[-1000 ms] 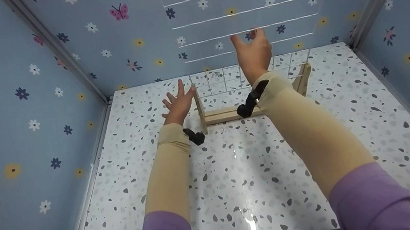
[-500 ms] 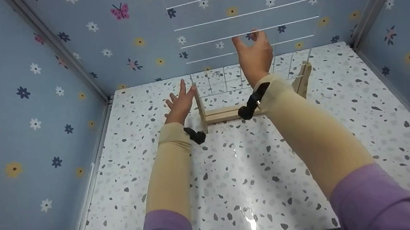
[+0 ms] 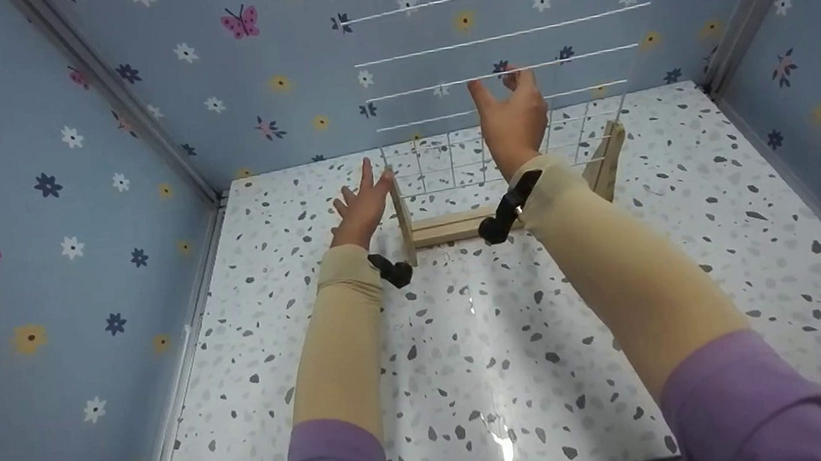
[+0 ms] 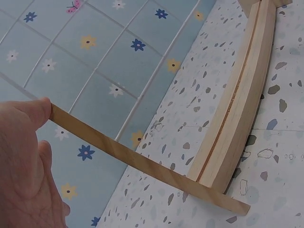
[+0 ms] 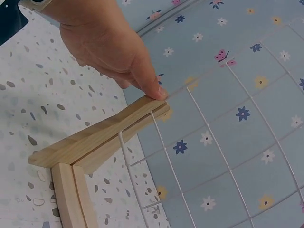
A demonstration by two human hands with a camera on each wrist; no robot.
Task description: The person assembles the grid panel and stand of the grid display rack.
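Observation:
A white wire grid panel (image 3: 497, 36) stands upright in a pale wooden stand (image 3: 452, 233). The stand has a grooved base bar (image 4: 235, 104) and a slanting side piece at each end. My left hand (image 3: 359, 209) is at the left side piece, fingers spread, one fingertip on its top end. The right wrist view shows this left hand (image 5: 109, 52) touching the end of the side piece (image 5: 104, 123). My right hand (image 3: 513, 123) holds a cross wire of the panel between thumb and fingers. Its fingertips are partly hidden behind the wire.
The stand sits on a white speckled tabletop (image 3: 470, 375) towards the back. Blue flowered walls (image 3: 33, 297) with grey metal corner posts (image 3: 743, 10) close in the left, back and right. The front edge runs along the bottom.
The panel's cross wires have shifted slightly downward in the head view, and my right hand has come down with them. My left hand stays at the left side piece, almost unmoved.

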